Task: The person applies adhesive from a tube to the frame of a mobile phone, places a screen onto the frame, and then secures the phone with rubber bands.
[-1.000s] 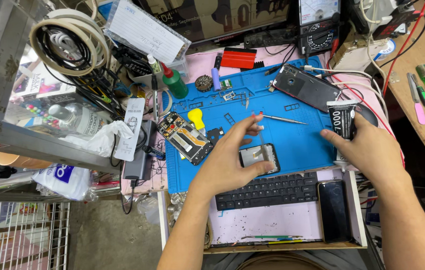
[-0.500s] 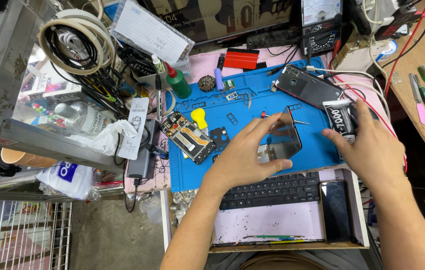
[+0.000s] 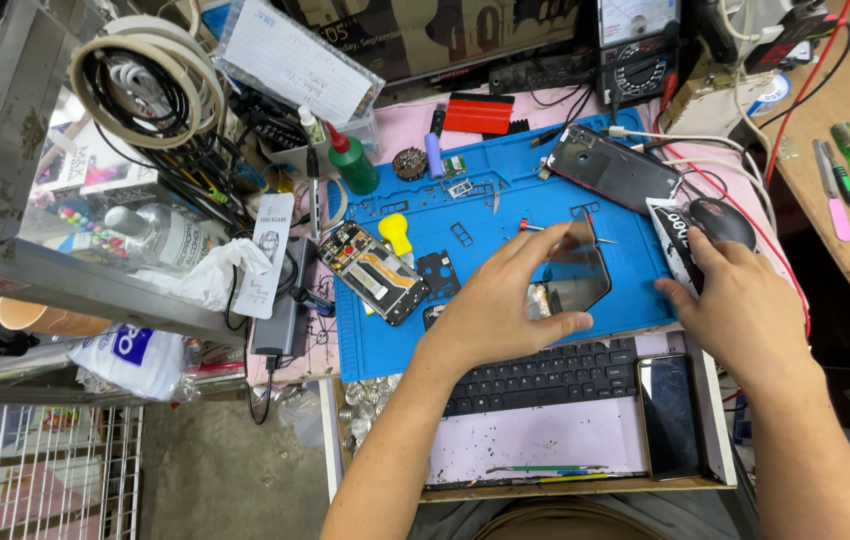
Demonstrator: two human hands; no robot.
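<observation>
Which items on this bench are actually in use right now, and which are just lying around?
In use: left hand holding screen panel; right hand on white packet; blue mat.
Lying about: opened phone, back cover, keyboard, green bottle, meter.

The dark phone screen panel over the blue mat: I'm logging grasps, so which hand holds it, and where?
The left hand holds the screen panel by its edges, fingers along the top, thumb at the bottom. The right hand holds nothing, resting by the mouse.

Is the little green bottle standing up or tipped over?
Standing up: the green bottle sits upright beside the blue mat, red tip pointing up.
</observation>
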